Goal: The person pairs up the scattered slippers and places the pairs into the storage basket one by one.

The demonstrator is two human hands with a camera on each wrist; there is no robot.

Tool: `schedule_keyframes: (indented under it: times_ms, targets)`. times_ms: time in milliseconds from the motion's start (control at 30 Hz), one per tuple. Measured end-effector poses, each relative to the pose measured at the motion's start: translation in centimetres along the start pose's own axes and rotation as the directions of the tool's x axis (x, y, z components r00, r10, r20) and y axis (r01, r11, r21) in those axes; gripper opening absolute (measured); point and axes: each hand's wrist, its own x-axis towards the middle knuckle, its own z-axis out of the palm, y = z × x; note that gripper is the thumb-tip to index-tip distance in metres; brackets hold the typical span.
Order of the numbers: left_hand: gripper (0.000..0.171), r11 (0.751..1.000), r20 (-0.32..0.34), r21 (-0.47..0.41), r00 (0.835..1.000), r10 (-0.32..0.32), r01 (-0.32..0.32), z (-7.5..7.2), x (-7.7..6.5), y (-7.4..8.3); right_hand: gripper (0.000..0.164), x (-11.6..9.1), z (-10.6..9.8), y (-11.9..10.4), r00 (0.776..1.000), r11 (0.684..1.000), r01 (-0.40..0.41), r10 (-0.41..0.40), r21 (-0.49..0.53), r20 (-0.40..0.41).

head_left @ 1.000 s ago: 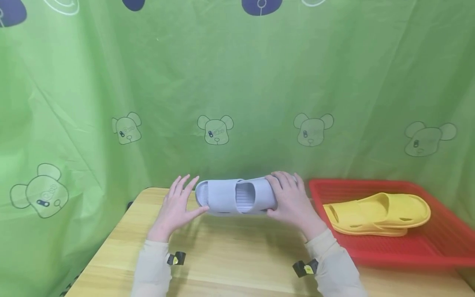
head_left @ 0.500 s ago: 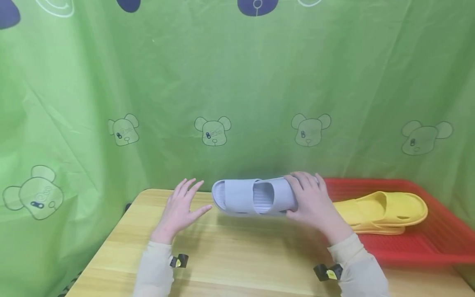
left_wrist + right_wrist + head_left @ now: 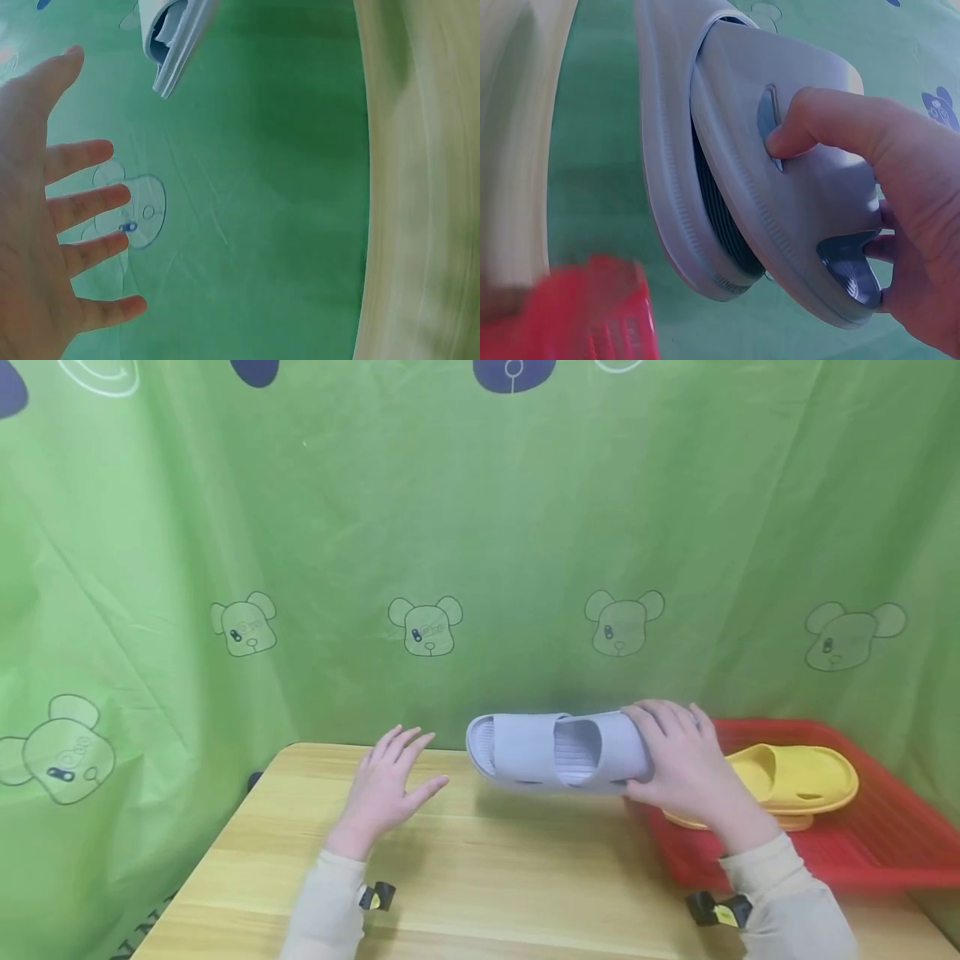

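Note:
A pair of pale grey-blue slippers (image 3: 528,750), one nested into the other, hangs above the table. My right hand (image 3: 686,772) grips the pair at its right end, fingers over the top and thumb along the near side. In the right wrist view the thumb presses on a slot in one slipper (image 3: 742,97), and the fingers wrap round the far side. To the left of the pair is my left hand (image 3: 384,795), apart from it, holding nothing. In the left wrist view its fingers (image 3: 86,206) are spread and fairly straight.
A red plastic basket (image 3: 847,852) stands on the right of the wooden table (image 3: 487,877). Stacked yellow slippers (image 3: 813,777) lie in it, partly hidden behind my right hand. Behind the table hangs a green curtain (image 3: 510,527) printed with bear heads.
My left hand has come off the grey-blue slippers, which the right hand has carried rightward to the basket's left edge. The left hand has drifted slightly right.

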Motion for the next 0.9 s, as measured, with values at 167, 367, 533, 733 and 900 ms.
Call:
schedule_keyframes:
  times_ms: [167,367,533,733,900]
  targets:
    - [0.068,0.999,0.005,0.03,0.999,0.034,-0.034,0.9,0.1,1.0,0.092,-0.5,-1.2,1.6,1.0,1.0,-0.004,0.004,-0.022,-0.001]
    - [0.07,0.998,0.049,0.046,0.997,0.051,-0.054,1.9,0.1,2.1,0.094,-1.2,-2.8,3.4,0.999,0.999,-0.034,0.034,-0.033,0.013]
    - [0.071,0.996,0.079,0.049,0.994,0.072,-0.076,2.6,0.1,3.2,0.094,-1.9,-3.8,4.8,0.998,0.998,-0.053,0.053,-0.047,0.017]
    - [0.073,0.993,0.145,0.075,0.986,0.082,-0.093,3.3,0.1,4.3,0.093,-2.7,-4.8,6.0,0.998,0.997,-0.052,0.054,-0.065,0.021]
    - [0.075,0.988,0.159,0.093,0.981,0.109,-0.125,4.0,0.2,5.0,0.096,-3.4,-5.5,7.0,0.997,0.994,-0.066,0.069,-0.083,0.033]
